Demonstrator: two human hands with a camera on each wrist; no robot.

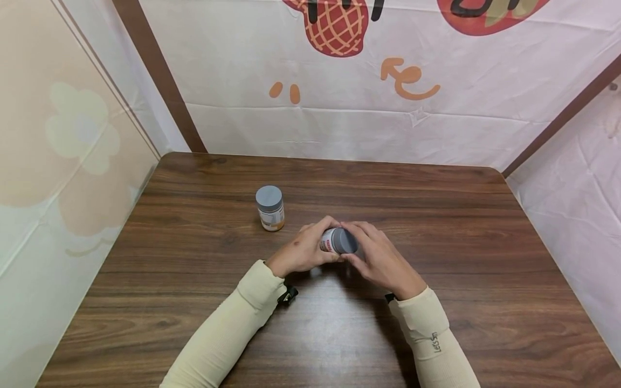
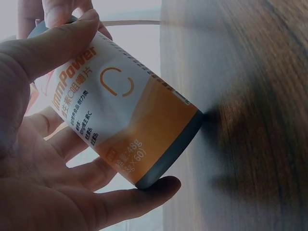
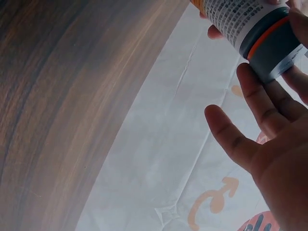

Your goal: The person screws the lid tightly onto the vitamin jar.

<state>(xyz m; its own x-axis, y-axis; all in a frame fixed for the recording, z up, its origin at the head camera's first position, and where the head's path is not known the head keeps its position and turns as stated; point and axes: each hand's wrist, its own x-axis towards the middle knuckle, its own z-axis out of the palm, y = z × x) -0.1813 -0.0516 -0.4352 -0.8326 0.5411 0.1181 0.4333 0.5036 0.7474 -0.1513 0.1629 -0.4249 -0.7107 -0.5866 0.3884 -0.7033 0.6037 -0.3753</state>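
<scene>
Both hands hold one supplement bottle [image 1: 328,241], white and orange with a dark grey lid, tilted over the table with its lid toward the right. My left hand [image 1: 306,248] grips the body; in the left wrist view its thumb [image 2: 62,43] lies along the label and the other fingers are beneath. With thumb and fingers, my right hand [image 1: 380,258] holds the lid [image 3: 279,45] from the other side. In the right wrist view one finger [image 3: 231,134] of that hand stands away from the lid. A second bottle [image 1: 270,209], also grey-lidded, stands upright to the left of the hands.
The brown wood-grain table [image 1: 194,226] reaches back to a white printed cloth [image 1: 233,124] hanging behind it. More cloth hangs at the left and right sides. Both forearms wear cream sleeves [image 1: 228,328], with a dark strap at each wrist.
</scene>
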